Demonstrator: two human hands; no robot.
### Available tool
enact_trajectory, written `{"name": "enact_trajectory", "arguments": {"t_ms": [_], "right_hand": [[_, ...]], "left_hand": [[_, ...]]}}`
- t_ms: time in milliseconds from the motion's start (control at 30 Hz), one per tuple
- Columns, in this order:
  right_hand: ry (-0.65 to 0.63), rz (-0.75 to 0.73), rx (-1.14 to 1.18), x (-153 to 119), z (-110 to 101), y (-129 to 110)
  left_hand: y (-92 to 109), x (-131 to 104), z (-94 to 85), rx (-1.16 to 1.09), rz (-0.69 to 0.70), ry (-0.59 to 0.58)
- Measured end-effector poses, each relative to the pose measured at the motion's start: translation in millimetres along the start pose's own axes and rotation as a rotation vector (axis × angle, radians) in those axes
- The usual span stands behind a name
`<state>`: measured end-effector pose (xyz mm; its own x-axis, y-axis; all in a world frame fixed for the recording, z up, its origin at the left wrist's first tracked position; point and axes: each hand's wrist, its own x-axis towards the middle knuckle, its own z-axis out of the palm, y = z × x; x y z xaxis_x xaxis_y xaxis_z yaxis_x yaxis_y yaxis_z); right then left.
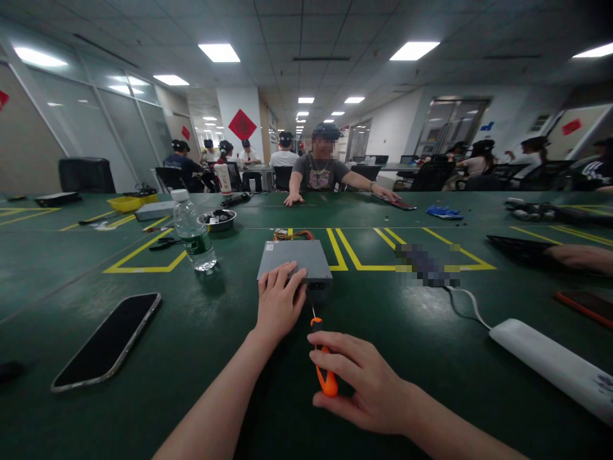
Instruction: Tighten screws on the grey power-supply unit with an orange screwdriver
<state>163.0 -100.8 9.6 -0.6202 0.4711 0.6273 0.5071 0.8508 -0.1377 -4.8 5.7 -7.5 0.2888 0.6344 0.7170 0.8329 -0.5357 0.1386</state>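
A grey metal box (292, 255) with a socket on its near face and coloured wires (299, 235) behind it lies on the green table (215, 409). My left hand (280, 297) rests on the box's top and near edge, fingers spread. In my right hand (364, 377) is an orange and black screwdriver (327, 377), gripped between the fingertips and thumb. Its thin shaft points away from me, toward the near face of the box; where the tip ends is too small to tell.
A water bottle (194, 233) and a phone (108, 342) are on the left, with a metal bowl (219, 220) beyond. At right lie a white power bank-like object (550, 364) and its cable. Across the table sits a person (320, 169).
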Motion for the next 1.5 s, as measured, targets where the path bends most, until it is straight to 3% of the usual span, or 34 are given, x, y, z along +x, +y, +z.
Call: {"name": "enact_trajectory", "arguments": {"t_ms": [100,333,567,767,933,1100,1267,1400,1500], "right_hand": [[0.013,0.031,0.035,0.0,2.8,0.3],[-0.163,0.095,0.067,3.8,-0.1,-4.5],[-0.020,0.046,-0.056,4.3,-1.7,-6.5],[-0.008,0.060,-0.276,4.5,-4.5,-29.4],[0.067,0.372,-0.449,2.2,8.0,-50.9],[0.162,0.671,-0.425,3.4,30.4,-56.6],[0.258,0.814,-0.192,6.7,39.1,-53.1],[0.334,1.090,0.279,7.1,36.6,-52.9],[0.475,1.236,0.712,9.1,37.0,-55.7]], "left_hand": [[0.0,0.0,0.1,0.008,0.001,-0.004],[-0.4,0.0,0.0,0.012,0.004,-0.019],[-1.6,-0.5,-0.2,0.014,0.001,-0.045],[-1.0,0.6,-1.2,0.018,0.005,-0.043],[-1.3,0.4,-0.1,0.019,0.008,-0.027],[-0.6,0.5,-0.3,0.016,0.007,-0.030],[0.0,1.1,-3.3,0.008,0.006,-0.039],[0.3,1.1,-4.4,0.019,0.011,-0.047],[0.7,1.2,-4.7,0.027,0.012,-0.046]]}}
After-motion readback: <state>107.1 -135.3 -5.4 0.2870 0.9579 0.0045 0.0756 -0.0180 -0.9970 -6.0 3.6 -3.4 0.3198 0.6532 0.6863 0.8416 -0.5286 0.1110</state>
